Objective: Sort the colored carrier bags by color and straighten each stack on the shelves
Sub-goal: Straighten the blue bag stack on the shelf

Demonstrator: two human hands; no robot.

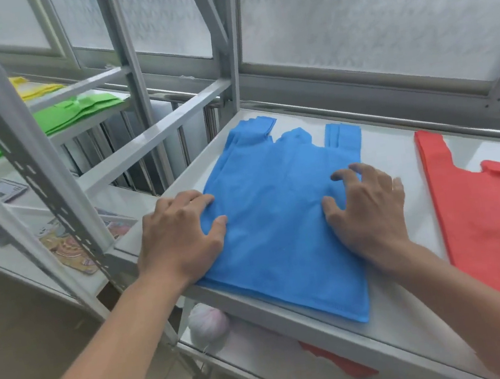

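A stack of blue carrier bags (280, 217) lies flat on the white shelf (413, 323), handles pointing toward the window. My left hand (179, 239) rests on the stack's left edge, thumb on the fabric. My right hand (367, 209) presses on the stack's right side with spread, slightly bent fingers. A stack of red bags (491, 216) lies to the right on the same shelf. On the neighbouring rack at the left sit green bags (54, 119) and, behind them, yellow bags (31, 88).
Grey metal uprights (29, 172) and cross bars (153, 132) stand between the two racks. A frosted window runs along the back. Below the shelf sit a pale bundle (208, 322) and a red bag (339, 361). Printed sheets (70, 246) lie on the lower left shelf.
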